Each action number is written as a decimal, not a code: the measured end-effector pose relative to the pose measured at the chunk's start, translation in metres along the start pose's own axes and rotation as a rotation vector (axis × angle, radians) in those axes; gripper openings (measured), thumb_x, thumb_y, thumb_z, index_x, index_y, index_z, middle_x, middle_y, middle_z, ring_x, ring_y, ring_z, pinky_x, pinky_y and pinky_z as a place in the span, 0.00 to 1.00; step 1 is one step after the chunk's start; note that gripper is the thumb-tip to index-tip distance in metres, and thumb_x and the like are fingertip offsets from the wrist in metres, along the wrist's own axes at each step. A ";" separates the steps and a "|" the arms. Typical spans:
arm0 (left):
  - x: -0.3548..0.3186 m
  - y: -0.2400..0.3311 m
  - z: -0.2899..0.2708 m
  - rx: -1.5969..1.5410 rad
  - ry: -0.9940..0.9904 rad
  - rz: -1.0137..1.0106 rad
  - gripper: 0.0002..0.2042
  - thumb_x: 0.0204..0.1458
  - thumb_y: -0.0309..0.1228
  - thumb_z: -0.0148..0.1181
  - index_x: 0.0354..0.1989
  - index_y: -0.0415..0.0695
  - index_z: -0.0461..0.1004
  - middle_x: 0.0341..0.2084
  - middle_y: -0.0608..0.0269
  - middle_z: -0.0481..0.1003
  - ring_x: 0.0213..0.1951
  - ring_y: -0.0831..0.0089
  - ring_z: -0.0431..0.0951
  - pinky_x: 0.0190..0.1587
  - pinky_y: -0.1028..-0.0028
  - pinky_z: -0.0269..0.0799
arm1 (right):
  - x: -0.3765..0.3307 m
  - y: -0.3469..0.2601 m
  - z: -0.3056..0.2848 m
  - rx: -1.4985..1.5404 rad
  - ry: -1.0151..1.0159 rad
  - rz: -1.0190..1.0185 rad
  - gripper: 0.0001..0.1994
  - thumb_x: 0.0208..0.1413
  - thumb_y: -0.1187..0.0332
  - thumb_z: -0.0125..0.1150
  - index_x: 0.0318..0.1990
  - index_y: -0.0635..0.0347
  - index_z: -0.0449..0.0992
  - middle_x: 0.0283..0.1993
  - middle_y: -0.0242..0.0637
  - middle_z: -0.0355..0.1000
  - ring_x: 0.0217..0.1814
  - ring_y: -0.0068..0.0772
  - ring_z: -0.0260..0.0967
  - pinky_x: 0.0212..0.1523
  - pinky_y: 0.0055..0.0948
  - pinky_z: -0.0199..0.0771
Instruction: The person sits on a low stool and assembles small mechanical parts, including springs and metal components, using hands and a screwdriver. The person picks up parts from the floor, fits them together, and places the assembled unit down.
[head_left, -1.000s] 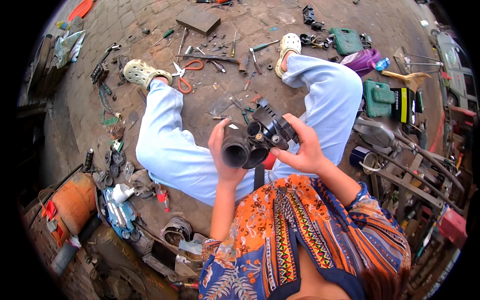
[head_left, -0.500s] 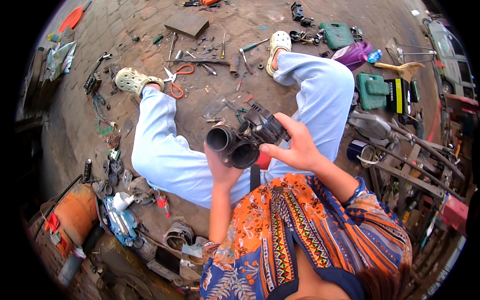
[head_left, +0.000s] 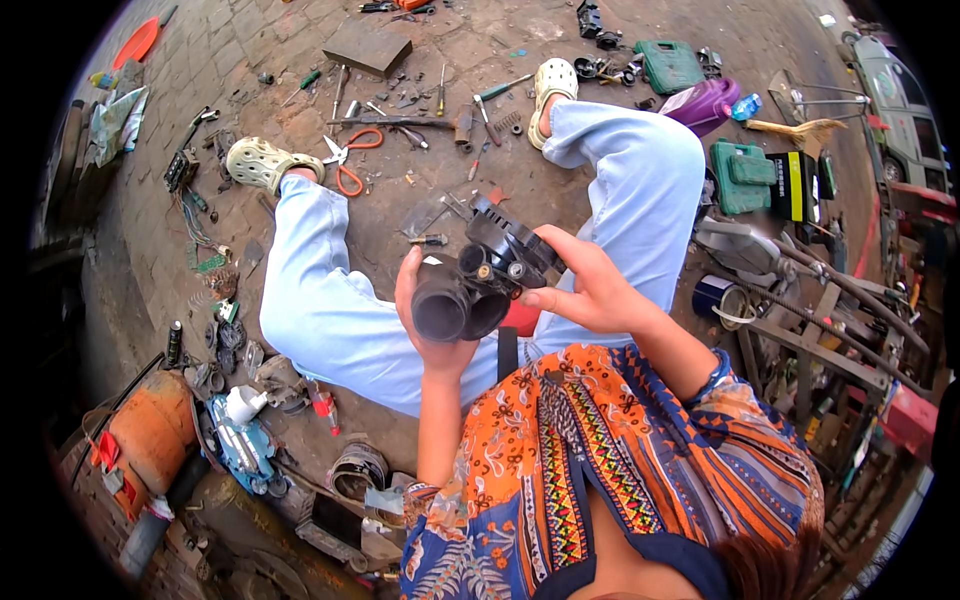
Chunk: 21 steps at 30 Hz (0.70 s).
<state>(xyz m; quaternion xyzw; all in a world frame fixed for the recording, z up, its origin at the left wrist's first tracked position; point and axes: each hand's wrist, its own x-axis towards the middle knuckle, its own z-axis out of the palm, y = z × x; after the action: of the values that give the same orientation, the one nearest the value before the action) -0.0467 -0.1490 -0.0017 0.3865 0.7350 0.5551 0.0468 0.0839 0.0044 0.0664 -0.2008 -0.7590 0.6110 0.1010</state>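
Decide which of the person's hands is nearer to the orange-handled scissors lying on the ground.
Left. The left hand, cupping the black motor part's round end, lies on the side of the orange-handled scissors. The right hand grips the part's other side, farther away.

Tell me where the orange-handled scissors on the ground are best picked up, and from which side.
Grip the orange-handled scissors at the loop handles, probably coming straight down from above: they lie flat on the paved ground, the loops are the thickest part, and the blades point toward the sandal.
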 end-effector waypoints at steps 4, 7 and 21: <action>-0.005 -0.007 0.001 -0.168 -0.057 -0.074 0.38 0.33 0.26 0.74 0.55 0.39 0.59 0.53 0.53 0.63 0.55 0.62 0.65 0.56 0.67 0.62 | 0.001 0.000 0.001 0.111 0.016 -0.001 0.23 0.54 0.59 0.60 0.50 0.68 0.64 0.38 0.41 0.69 0.40 0.29 0.66 0.43 0.28 0.66; -0.007 -0.004 0.002 -0.250 -0.086 -0.106 0.43 0.31 0.23 0.74 0.59 0.40 0.54 0.53 0.54 0.63 0.54 0.65 0.66 0.56 0.68 0.63 | 0.001 0.004 -0.005 0.168 0.012 0.004 0.23 0.60 0.53 0.50 0.47 0.68 0.66 0.34 0.39 0.67 0.36 0.27 0.62 0.40 0.27 0.65; -0.006 0.007 0.001 -0.499 -0.148 -0.579 0.49 0.30 0.19 0.70 0.63 0.37 0.44 0.49 0.55 0.64 0.50 0.68 0.69 0.52 0.71 0.66 | 0.016 0.005 -0.004 0.068 0.098 0.120 0.17 0.62 0.58 0.48 0.40 0.69 0.68 0.26 0.38 0.64 0.30 0.23 0.57 0.33 0.27 0.62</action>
<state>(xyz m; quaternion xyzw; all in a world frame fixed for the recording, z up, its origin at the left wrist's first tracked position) -0.0377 -0.1513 0.0019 0.1788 0.6509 0.6513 0.3468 0.0724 0.0158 0.0615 -0.2719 -0.7187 0.6308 0.1077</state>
